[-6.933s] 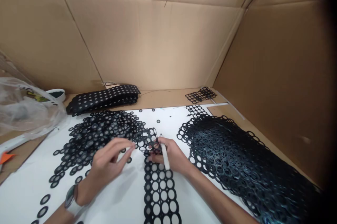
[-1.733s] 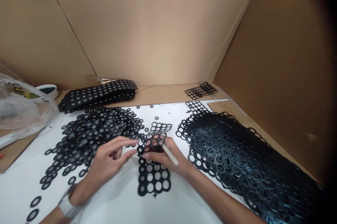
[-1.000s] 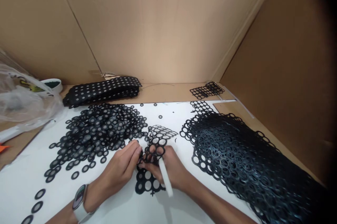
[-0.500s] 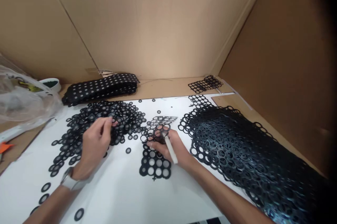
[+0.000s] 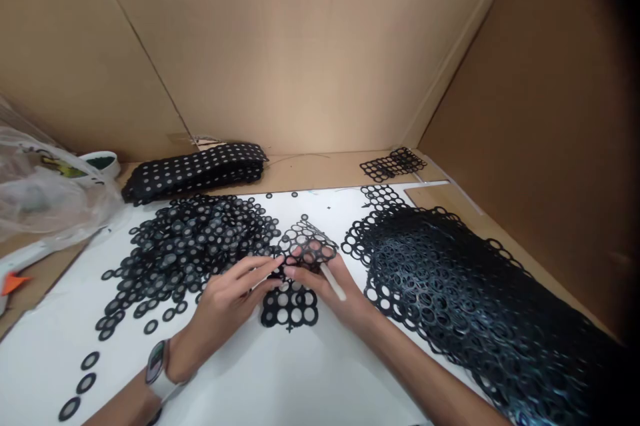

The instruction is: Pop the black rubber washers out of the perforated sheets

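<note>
My right hand [image 5: 333, 283] is closed on a black perforated sheet [image 5: 290, 316], whose upper part bends up over the fingers. A slim white stick [image 5: 333, 281] is also tucked in that hand, its tip hidden behind the sheet. My left hand [image 5: 233, 296] has its fingertips pinched together at the left edge of the same sheet. Some of the sheet's round openings are see-through, while a few at its left side are filled by small black rings. Left of the hands lies a heap of loose black rings [image 5: 200, 239] with grey centres.
A large pile of black perforated sheets [image 5: 450, 279] covers the right side. Behind stand a folded dotted black strip [image 5: 200, 169] and another small sheet [image 5: 393, 164]. A plastic bag [image 5: 45, 193] and a white bowl [image 5: 100, 165] are far left, before cardboard walls [image 5: 300, 46].
My left hand has come from the ring heap rightward and toward me to the sheet's edge. My right hand still holds the sheet, its raised part now turned differently.
</note>
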The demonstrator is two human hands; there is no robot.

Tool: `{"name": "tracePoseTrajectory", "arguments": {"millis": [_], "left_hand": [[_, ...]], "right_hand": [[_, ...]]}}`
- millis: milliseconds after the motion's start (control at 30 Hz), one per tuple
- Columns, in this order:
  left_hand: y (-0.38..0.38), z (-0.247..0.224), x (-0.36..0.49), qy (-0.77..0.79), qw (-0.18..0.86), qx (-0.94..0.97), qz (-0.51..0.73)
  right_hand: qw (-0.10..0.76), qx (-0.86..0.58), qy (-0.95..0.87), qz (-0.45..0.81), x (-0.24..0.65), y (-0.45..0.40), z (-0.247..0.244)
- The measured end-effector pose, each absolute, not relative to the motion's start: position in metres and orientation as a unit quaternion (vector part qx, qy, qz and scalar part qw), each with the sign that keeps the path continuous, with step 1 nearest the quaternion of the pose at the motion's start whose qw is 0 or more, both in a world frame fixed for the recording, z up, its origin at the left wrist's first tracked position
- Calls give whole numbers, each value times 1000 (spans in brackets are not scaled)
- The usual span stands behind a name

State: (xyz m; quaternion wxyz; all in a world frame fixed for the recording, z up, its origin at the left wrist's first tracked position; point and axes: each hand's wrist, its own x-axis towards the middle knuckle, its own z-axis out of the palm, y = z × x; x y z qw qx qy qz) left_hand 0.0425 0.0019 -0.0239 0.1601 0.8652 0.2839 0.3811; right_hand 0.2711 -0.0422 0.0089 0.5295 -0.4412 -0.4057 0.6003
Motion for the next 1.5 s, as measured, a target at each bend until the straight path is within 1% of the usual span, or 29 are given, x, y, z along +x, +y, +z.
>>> {"name": "tracePoseTrajectory", "arguments": {"millis": [200, 300, 433, 500, 600, 700, 833, 933, 1067, 1200, 1333, 1400, 1500], "left_hand": [[0, -15, 47, 302, 203, 833, 418], [-3, -9, 48, 369, 267, 776, 436], [-6, -7, 48, 416, 348, 721, 432], [-5, -9, 46, 427, 384, 703, 420], [-2, -10, 44, 442, 441, 671, 399], [-1, -10, 44, 444, 453, 665, 394], [0, -10, 44, 468, 461, 646, 387], [2, -7, 43, 499, 482, 607, 388], [6, 0, 43, 507, 445, 609, 416], [19, 4, 33, 529, 370, 622, 442], [40, 9, 11, 569, 283, 599, 487], [45, 12, 5, 570, 258, 616, 478], [37, 15, 11, 533, 241, 669, 459]], "right_hand": [[526, -414, -388, 633, 271, -41, 8], [515, -405, -413, 633, 274, -39, 9], [461, -391, -459, 651, 272, -41, 11], [447, -409, -495, 623, 270, -41, 8], [466, -436, -558, 531, 268, -41, 1], [471, -431, -609, 470, 269, -39, -6], [452, -435, -647, 435, 271, -38, -8], [447, -450, -642, 430, 270, -38, -5], [459, -453, -611, 459, 267, -39, -4], [457, -477, -580, 477, 266, -40, -9], [487, -472, -517, 522, 271, -39, -14], [492, -453, -502, 548, 274, -37, -16], [488, -441, -485, 576, 279, -33, -15]]}}
